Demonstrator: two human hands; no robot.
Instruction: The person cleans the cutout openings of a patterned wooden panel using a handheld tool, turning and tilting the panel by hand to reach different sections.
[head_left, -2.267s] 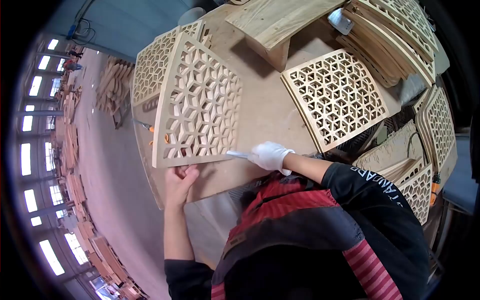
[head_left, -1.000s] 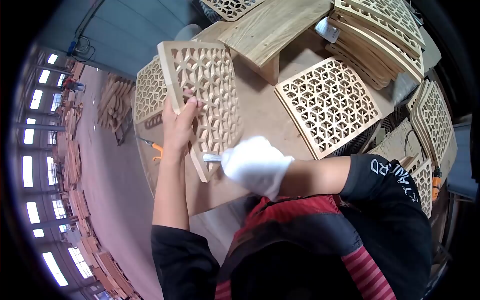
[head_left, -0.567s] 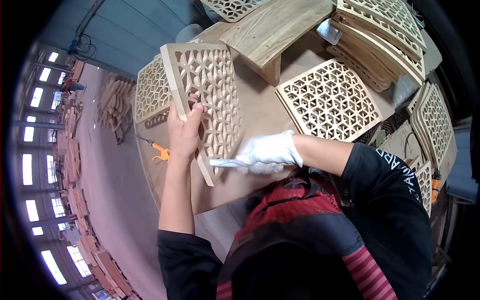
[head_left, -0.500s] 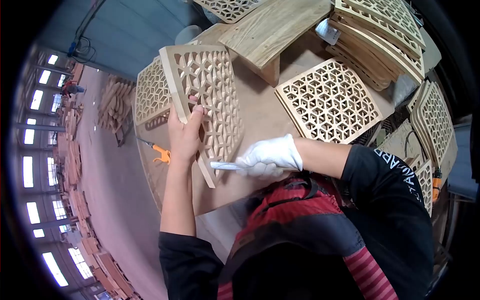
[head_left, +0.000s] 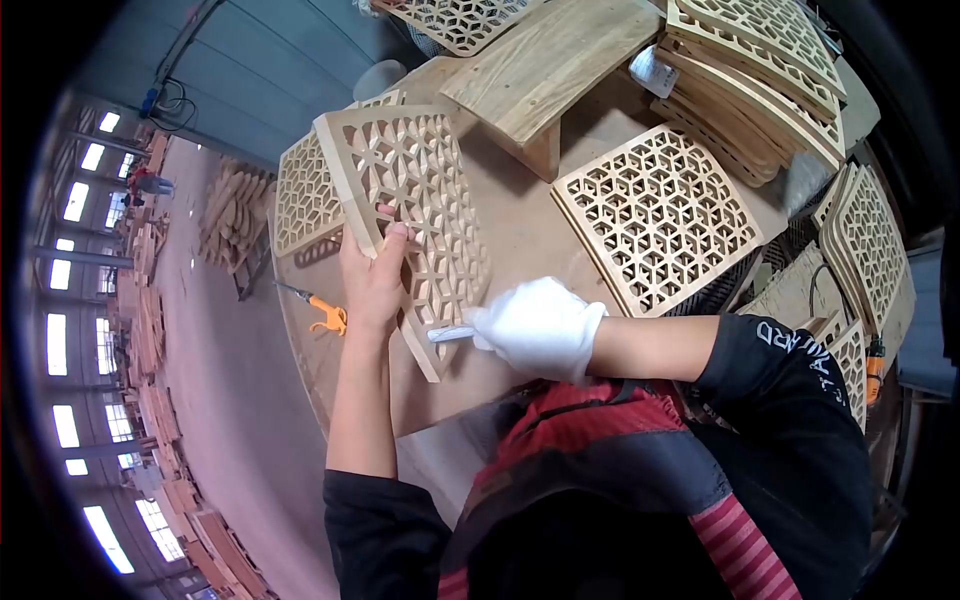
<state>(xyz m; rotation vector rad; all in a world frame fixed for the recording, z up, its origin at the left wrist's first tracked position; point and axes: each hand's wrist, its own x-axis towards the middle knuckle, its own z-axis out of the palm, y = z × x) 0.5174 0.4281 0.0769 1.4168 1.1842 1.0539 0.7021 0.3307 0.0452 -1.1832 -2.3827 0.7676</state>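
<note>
My bare left hand (head_left: 372,280) is closed round the thick edge of a wooden lattice panel (head_left: 430,230), with fingertips poking through its holes. The panel stands tilted on the table, cut through with a star-like pattern. In a white glove, my right hand (head_left: 540,328) grips a thin pale folded strip (head_left: 451,333) that looks like sandpaper. The strip's free end is at the panel's lower edge; whether it touches cannot be made out. Another lattice panel (head_left: 306,190) leans behind the held one. A yellow air blow gun (head_left: 328,314) lies beside my left forearm.
Right of my hands lies a stack of lattice panels (head_left: 660,215) on the brown table (head_left: 530,245). A wooden stand (head_left: 550,65) is at the back. More curved panels (head_left: 760,90) pile up at the far right. A person (head_left: 147,184) is far off at left.
My right glove has turned, its back now facing up, with the strip still pinched. My left hand and the panel have shifted slightly down in view.
</note>
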